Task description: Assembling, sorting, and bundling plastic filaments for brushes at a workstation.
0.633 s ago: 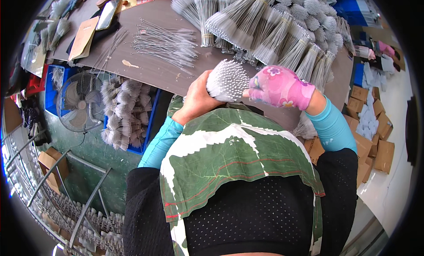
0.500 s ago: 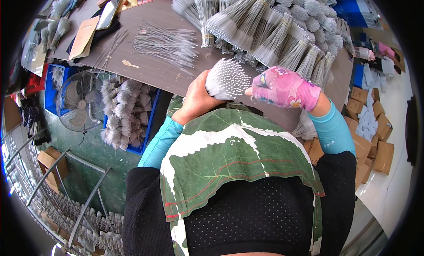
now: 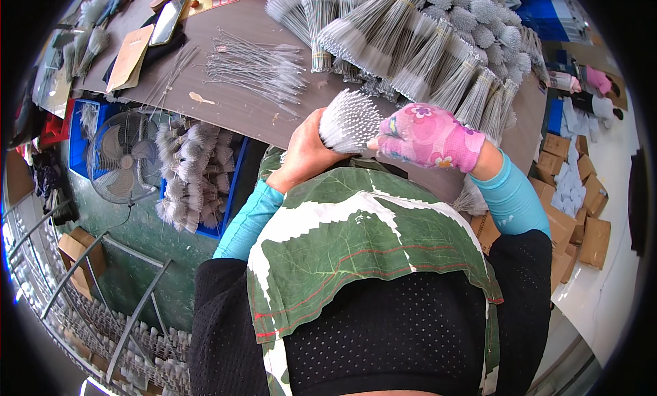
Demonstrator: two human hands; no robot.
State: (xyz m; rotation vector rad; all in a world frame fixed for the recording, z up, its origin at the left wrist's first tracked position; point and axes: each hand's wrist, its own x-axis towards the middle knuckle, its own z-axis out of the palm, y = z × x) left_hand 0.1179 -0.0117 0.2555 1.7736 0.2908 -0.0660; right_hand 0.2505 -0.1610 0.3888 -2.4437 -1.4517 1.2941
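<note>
My bare left hand [image 3: 307, 152] is wrapped around a thick bundle of thin wire brushes [image 3: 348, 122]. The bundle's white tips fan out toward the upper right, just above my apron. At its right side is my right hand [image 3: 426, 137], in a pink floral glove. Those fingers are curled, with the fingertips right against the bundle's edge; whatever they pinch is too small or hidden to make out. Beyond the hands lies a loose spread of thin wire brushes [image 3: 254, 69] on the brown table [image 3: 236, 126].
Tied brush bundles [image 3: 417, 47] are heaped at the table's far right. A phone [image 3: 168, 21] and a notebook [image 3: 130, 57] lie at far left. Below the table's left edge are a fan [image 3: 126, 160] and a blue crate [image 3: 236, 184] of brushes. Cardboard boxes [image 3: 588, 242] are stacked at right.
My right hand has shifted slightly left and down, its fingertips now at the bundle's edge. The left hand and its bundle have hardly moved.
</note>
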